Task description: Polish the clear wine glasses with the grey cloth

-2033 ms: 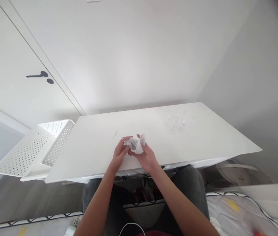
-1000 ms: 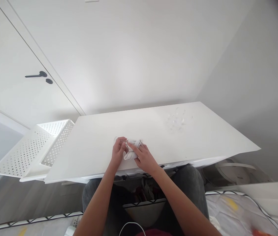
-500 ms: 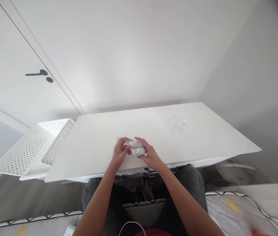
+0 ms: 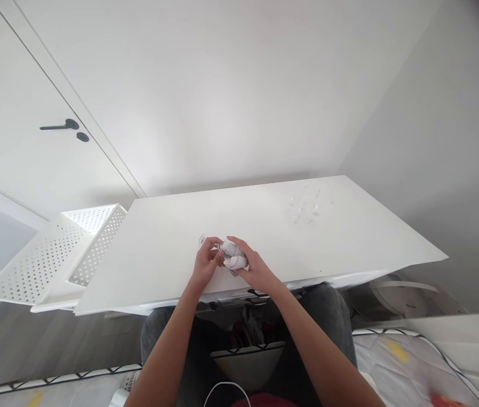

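Note:
Both hands meet over the near middle of a white table [image 4: 158, 254]. My right hand [image 4: 253, 268] is closed around a small crumpled white cloth or tissue [image 4: 234, 255]. My left hand [image 4: 206, 264] pinches a small clear object [image 4: 217, 246] held against the cloth; what it is cannot be made out. Another small clear piece [image 4: 201, 239] lies on the table just beyond my left fingers.
Several small clear glass-like items [image 4: 306, 205] sit at the table's far right. A white perforated basket [image 4: 59, 254] stands to the left of the table. A door with a black handle [image 4: 59, 125] is behind it. A wire rack [image 4: 247, 353] lies between my knees.
The loose white cloth has been bunched into a tight wad inside my right hand. Both hands stay together at the same spot, working the small clear object against the cloth.

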### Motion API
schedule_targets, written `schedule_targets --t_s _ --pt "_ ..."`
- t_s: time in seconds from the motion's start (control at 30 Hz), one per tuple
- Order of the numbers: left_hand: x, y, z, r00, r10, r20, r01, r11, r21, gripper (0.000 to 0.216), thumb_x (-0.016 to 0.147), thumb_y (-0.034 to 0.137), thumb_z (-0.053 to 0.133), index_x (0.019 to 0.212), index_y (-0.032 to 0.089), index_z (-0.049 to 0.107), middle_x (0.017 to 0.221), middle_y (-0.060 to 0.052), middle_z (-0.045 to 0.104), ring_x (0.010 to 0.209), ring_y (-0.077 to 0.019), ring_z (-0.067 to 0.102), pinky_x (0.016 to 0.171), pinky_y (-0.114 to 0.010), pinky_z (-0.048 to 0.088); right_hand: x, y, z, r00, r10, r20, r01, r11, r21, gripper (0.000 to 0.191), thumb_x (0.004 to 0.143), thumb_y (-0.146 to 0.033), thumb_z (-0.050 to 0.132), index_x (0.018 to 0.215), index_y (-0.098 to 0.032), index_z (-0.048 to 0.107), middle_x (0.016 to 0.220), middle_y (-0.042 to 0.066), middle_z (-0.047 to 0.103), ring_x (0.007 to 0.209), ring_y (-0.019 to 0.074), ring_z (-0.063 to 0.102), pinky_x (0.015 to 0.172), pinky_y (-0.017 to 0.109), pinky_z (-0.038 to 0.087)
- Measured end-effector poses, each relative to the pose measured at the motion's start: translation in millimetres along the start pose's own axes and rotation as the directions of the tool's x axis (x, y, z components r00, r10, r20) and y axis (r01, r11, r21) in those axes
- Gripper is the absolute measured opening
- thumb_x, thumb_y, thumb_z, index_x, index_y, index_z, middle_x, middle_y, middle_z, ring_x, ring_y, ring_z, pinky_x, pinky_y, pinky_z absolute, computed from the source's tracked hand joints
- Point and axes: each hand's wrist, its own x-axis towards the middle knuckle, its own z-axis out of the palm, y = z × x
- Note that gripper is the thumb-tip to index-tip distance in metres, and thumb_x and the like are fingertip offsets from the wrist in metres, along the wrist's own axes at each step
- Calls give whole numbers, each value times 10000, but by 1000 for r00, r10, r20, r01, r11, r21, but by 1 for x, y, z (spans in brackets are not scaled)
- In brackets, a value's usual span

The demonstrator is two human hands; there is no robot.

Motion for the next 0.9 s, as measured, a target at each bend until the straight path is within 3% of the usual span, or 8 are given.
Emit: schedule_targets --t_s 0.1,0.27,0.5,0.57,0.7,0.73,0.8,0.9 --pt "1 -2 0 1000 -8 -6 8 1000 7 361 957 481 673 1185 223 567 979 -38 653 663 -115 626 589 -258 520 1 -1 -3 1000 9 -9 -9 999 -36 651 901 -244 633 1531 -304 481 1191 67 699 882 188 638 803 353 547" --pt "0 -2 1 1000 -19 -1 19 1000 17 361 958 475 675 1191 222 567 1061 -58 691 633 -103 636 584 -258 520 1 1 -4 997 -12 -77 5 996 -92 569 884 -262 656 1445 -279 560 1281 71 690 1019 221 652 877 367 529" --pt "1 -1 2 1000 -11 20 11 1000 1 371 973 454 664 1241 216 566 1009 -61 716 628 -118 669 588 -258 528 -1 10 1 978 -67 -196 61 998 -32 457 888 -260 674 1342 -258 617 1280 86 695 1124 253 651 970 394 517" --pt "1 0 3 998 -16 55 17 1000 -17 417 981 457 651 1311 221 555 1018 -70 721 645 -134 693 601 -267 540 0 14 1 964 -63 -257 67 998 7 391 910 -296 676 1296 -254 631 1263 89 697 1111 253 652 970 396 514" --pt "-2 3 4 989 -28 143 37 997 -62 522 995 466 626 1444 231 502 1231 -161 718 683 -146 716 639 -290 562 7 21 -4 896 -17 -445 70 992 102 294 939 -406 675 1185 -247 649 1117 72 692 982 230 629 875 372 509" --pt "-3 3 3 990 -17 143 29 997 -78 527 1000 468 615 1453 228 492 1210 -164 730 680 -148 710 645 -296 562 9 22 -7 875 -6 -484 78 989 129 281 938 -424 677 1153 -244 651 1070 65 680 947 222 612 846 360 500" --pt "-4 3 2 997 3 76 4 995 -100 517 1015 470 591 1456 228 476 968 -93 763 613 -134 654 629 -284 537 13 22 -16 839 16 -543 107 975 194 251 930 -440 685 1075 -238 650 984 48 638 889 206 572 806 340 475" --pt "-1 0 0 993 -34 -111 21 994 -111 466 1032 499 547 1421 245 500 612 53 572 501 -101 472 550 -220 422 16 20 -32 837 60 -544 121 949 291 216 890 -418 725 939 -231 630 860 18 555 806 183 505 755 313 430"
